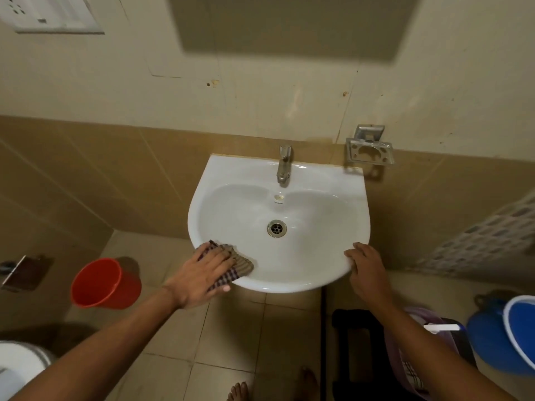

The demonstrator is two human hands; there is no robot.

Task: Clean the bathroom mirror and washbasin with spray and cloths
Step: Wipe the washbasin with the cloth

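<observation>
A white washbasin [231,175] hangs on the tiled wall, with a steel tap [284,164] at its back and a drain [276,228] in the bowl. My left hand [199,274] presses a checked cloth [241,263] flat against the basin's front left rim. My right hand [366,270] rests on the front right rim, fingers curled over the edge, holding nothing else. The lower part of the mirror [289,24] shows dark at the top of the view. No spray bottle is in sight.
A red bucket [101,283] stands on the floor to the left. At the right are a blue bucket [518,328], a black stool [356,342] and a purple tub. An empty steel soap holder [370,150] is fixed right of the tap. A white toilet edge shows bottom left.
</observation>
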